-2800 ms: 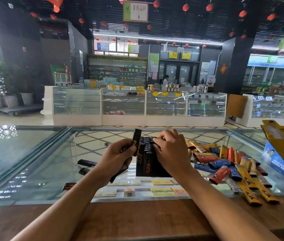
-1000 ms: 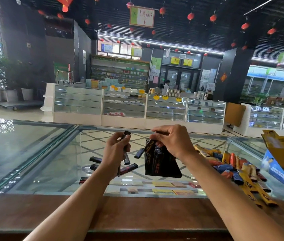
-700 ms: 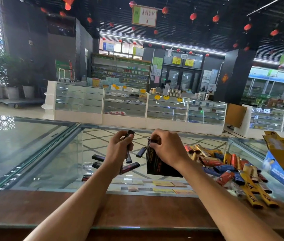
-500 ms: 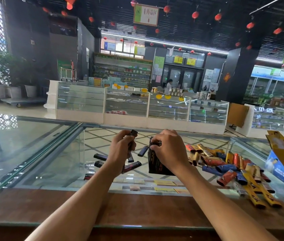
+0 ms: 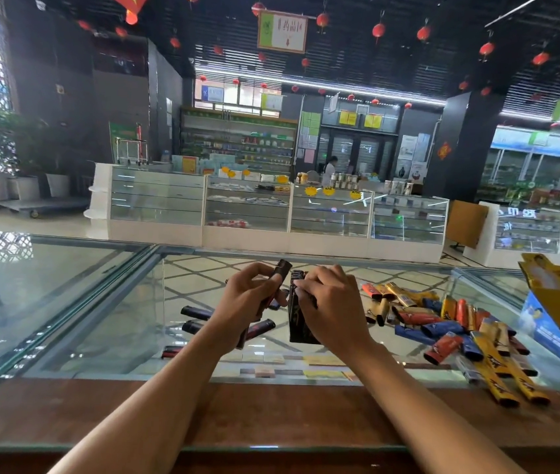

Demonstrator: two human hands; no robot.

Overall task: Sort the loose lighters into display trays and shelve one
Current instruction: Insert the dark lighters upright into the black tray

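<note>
A black display tray of dark lighters stands on the glass counter in the middle of the head view. My right hand covers the tray's top and right side, fingers curled over the lighter tops. My left hand grips a few dark lighters, one sticking up above the thumb, right beside the tray's left edge. Several loose dark lighters lie on the glass left of the tray. A heap of yellow, red and blue lighters lies to the right.
An open yellow box with a blue printed flap stands at the right edge. A wooden ledge runs along the counter's near side. Other glass showcases stand across the aisle.
The tray, lifted and tilted a second ago, now stands lower on the glass. My right hand has settled over its top and my left hand has brought its lighters up against the tray.
</note>
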